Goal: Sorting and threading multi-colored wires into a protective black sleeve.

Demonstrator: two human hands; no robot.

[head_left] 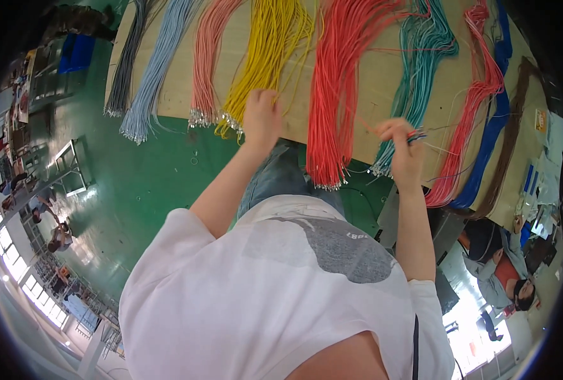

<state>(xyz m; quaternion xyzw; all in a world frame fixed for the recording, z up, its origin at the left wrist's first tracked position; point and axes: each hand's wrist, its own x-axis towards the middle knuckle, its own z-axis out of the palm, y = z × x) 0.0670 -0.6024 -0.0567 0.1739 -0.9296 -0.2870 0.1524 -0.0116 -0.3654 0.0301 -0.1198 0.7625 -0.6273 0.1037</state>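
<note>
Several wires (415,135) of different colours, with red, blue and white showing, are gripped in my closed right hand (407,155). That hand is over the table's near edge, beside the teal wire bundle (414,69). My left hand (262,123) is at the lower right of the yellow wire bundle (272,47), its fingers curled against it. What those fingers pinch, if anything, is hidden. Between my hands hangs a thick red wire bundle (332,101), its metal-tipped ends dangling past the edge. A thin red strand runs from near this bundle towards my right hand.
On the wooden table (370,88) lie more bundles: grey (129,63), light blue (161,66), salmon (208,63), pink-red (468,120), blue (493,133) and brown (516,120). A co-worker (506,278) is at the lower right. Green floor (142,190) extends left.
</note>
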